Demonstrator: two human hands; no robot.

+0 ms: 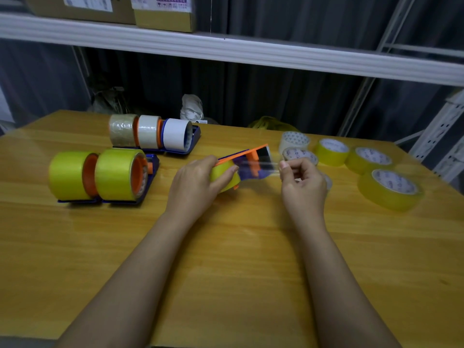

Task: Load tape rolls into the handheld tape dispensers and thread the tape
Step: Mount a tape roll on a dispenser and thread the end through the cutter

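My left hand (195,187) grips a yellow tape roll (227,180) seated in an orange and blue handheld dispenser (247,156), held just above the wooden table (226,259). My right hand (302,182) pinches the free end of the clear tape strip (261,165), which stretches from the roll across the dispenser's front. Loose rolls lie at the right: yellow ones (390,188) and whitish ones (293,141). At the left stand loaded dispensers, two with yellow rolls (118,173) and three with pale and white rolls (150,133).
A white shelf beam (251,50) runs overhead with cardboard boxes (163,13) on it. A crumpled white bag (192,108) lies behind the table's far edge. A white metal rack (442,131) stands at the right.
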